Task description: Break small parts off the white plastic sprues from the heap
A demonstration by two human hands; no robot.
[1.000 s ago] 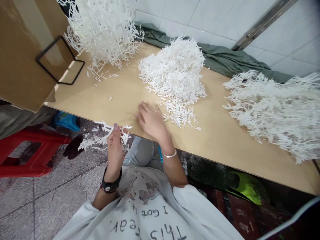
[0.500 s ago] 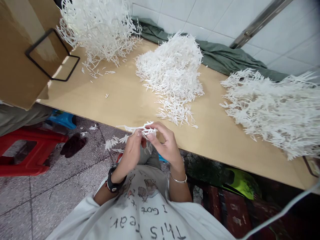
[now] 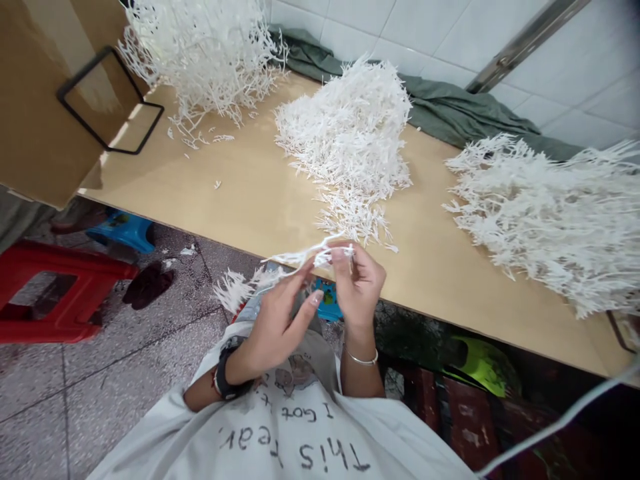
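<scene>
My right hand (image 3: 361, 283) is closed, thumb against fingers, on a thin white branched plastic sprig (image 3: 330, 255) just off the table's front edge. Long strands of it reach leftward above my left hand (image 3: 277, 319). That hand's fingers are stretched out beneath the strands, their tips near or touching them, and the thumb stands apart. Left of my left hand, over my lap, shows a bunch of feathery white sprigs (image 3: 235, 288); what supports it is partly hidden. Straight ahead on the table lies a heap of short white sprigs (image 3: 350, 127).
The tan table (image 3: 240, 207) also bears a tangled pile of white branching pieces (image 3: 200, 60) at back left and a heap of longer sprigs (image 3: 555, 220) at right. A black wire frame (image 3: 143, 130) stands by a cardboard box (image 3: 45, 100). A red stool (image 3: 60, 287) is at left.
My right hand has moved slightly right and up with the sprig. My left hand has loosened, its fingers straightening and its thumb coming away.
</scene>
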